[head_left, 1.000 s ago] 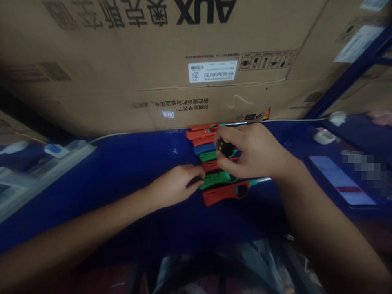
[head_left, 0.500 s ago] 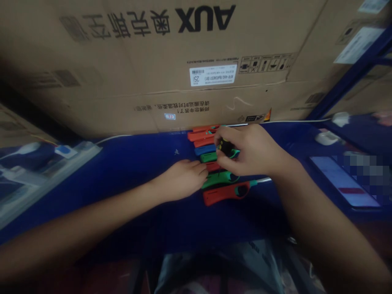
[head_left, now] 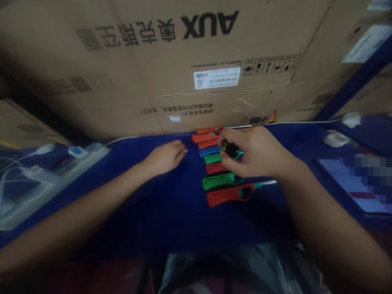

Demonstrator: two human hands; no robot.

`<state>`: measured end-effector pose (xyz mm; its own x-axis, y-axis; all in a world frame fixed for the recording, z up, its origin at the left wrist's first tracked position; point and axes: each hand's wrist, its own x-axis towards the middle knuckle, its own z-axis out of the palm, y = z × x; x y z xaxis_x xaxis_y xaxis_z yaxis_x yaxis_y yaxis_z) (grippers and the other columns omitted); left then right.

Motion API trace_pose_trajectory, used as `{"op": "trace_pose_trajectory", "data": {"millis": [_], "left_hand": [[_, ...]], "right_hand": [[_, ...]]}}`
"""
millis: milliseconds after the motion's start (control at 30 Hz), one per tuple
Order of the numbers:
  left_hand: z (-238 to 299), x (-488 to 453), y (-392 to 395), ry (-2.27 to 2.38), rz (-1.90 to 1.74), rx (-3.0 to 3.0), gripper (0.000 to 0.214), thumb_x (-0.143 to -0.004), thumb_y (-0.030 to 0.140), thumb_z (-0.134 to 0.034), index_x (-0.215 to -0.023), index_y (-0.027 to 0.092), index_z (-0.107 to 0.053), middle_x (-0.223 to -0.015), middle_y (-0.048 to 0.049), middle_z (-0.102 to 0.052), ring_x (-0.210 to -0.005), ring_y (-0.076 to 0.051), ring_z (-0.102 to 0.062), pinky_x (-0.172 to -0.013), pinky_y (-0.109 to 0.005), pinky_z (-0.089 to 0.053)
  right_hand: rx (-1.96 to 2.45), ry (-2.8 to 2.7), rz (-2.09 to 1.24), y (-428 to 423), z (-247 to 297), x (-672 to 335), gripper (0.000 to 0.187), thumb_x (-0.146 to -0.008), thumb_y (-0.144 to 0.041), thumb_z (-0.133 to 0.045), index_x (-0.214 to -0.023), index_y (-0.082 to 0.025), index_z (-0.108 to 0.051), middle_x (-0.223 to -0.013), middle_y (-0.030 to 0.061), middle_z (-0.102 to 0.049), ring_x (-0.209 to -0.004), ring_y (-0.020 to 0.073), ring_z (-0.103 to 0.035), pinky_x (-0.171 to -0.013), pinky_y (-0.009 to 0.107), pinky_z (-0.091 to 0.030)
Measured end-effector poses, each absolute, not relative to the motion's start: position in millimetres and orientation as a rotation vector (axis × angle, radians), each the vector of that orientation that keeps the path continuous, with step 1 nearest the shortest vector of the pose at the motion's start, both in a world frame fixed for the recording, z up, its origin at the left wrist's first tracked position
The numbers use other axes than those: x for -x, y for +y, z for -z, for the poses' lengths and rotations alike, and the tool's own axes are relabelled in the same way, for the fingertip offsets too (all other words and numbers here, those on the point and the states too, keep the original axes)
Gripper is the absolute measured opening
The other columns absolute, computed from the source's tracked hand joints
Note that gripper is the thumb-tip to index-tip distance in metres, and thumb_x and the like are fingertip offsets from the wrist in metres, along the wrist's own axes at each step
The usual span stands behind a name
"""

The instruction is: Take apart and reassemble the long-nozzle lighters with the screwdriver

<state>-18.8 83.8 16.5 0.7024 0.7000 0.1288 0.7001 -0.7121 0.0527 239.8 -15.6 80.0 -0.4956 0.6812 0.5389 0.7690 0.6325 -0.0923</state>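
Note:
A row of several long-nosed lighters in red, blue and green lies on the blue table [head_left: 128, 196]. Nearest me are a red lighter [head_left: 229, 195] and a green lighter [head_left: 219, 181]. My right hand [head_left: 255, 153] is closed on a small black and yellow tool [head_left: 228, 148], held over the middle of the row. My left hand [head_left: 165, 157] rests on the table left of the row, fingers loosely curled, holding nothing and touching no lighter.
A large cardboard box [head_left: 171, 65] printed AUX stands behind the row. A white power strip [head_left: 52, 175] with cables lies at the left. A phone [head_left: 352, 183] and white plugs [head_left: 335, 140] lie at the right.
My left hand has let go of the green lighter's end and drawn back up and to the left. My right hand has stayed on the tool.

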Motion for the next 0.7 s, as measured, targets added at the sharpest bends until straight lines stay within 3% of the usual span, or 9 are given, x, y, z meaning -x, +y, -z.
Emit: {"op": "trace_pose_trajectory", "data": {"millis": [367, 700], "left_hand": [[12, 32, 106, -1.369, 0.278, 2.860, 0.033, -0.103, 0.037, -0.036, -0.086, 0.018, -0.056, -0.084, -0.0059, -0.057, -0.078, -0.021, -0.059, -0.076, -0.032, -0.045], [-1, 29, 93, -1.424, 0.496, 2.877, 0.037, -0.103, 0.041, -0.036, -0.076, 0.019, -0.051, -0.076, -0.0027, -0.057, -0.068, -0.017, -0.056, -0.067, -0.030, -0.042]], "right_hand": [[1.136, -2.325, 0.215, -15, -81, -240, 0.016, -0.077, -0.025, -0.052, -0.083, -0.016, -0.064, -0.066, 0.0028, -0.065, -0.055, 0.0144, -0.054, -0.056, 0.026, -0.031], [1.087, -2.307, 0.215, -15, -79, -240, 0.013, -0.076, -0.023, -0.054, -0.083, -0.017, -0.063, -0.066, 0.0012, -0.064, -0.055, 0.0134, -0.053, -0.056, 0.026, -0.032]]}}
